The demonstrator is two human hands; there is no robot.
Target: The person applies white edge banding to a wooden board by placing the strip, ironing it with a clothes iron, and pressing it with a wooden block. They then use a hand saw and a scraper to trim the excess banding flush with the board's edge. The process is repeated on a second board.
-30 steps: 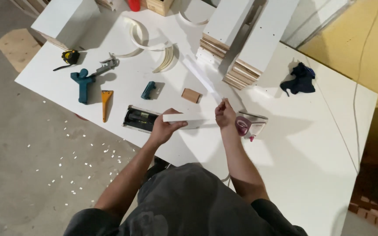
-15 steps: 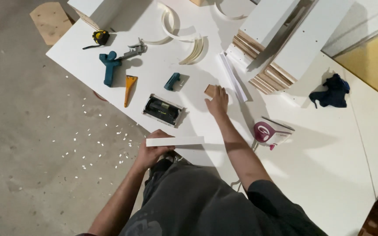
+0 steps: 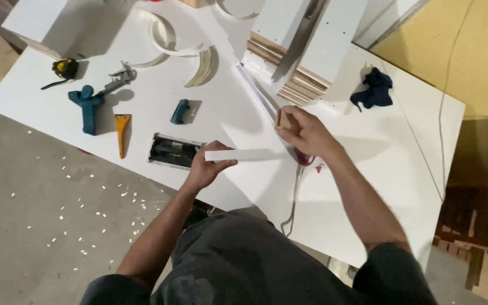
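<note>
My left hand (image 3: 205, 168) grips the left end of a narrow white strip of board (image 3: 247, 154), which lies level just above the white table (image 3: 368, 186). My right hand (image 3: 307, 133) is closed round a small brown wooden block (image 3: 279, 118) right above the strip's far end. A pink iron-like tool (image 3: 307, 160) shows partly beneath my right wrist, and its white cord (image 3: 293, 200) trails toward me.
Left of my hands lie a black tool in an open box (image 3: 170, 151), an orange scraper (image 3: 121, 130), a teal tool (image 3: 180, 111), a blue clamp (image 3: 87, 104) and a tape measure (image 3: 65, 68). Curved white strips (image 3: 168, 39), stacked white boards (image 3: 306, 51) and a dark cloth (image 3: 375, 90) sit farther back.
My right hand reached out to the wooden block and closed on it. My left hand carried the white strip down to the table's edge and back over the table, toward the block.
</note>
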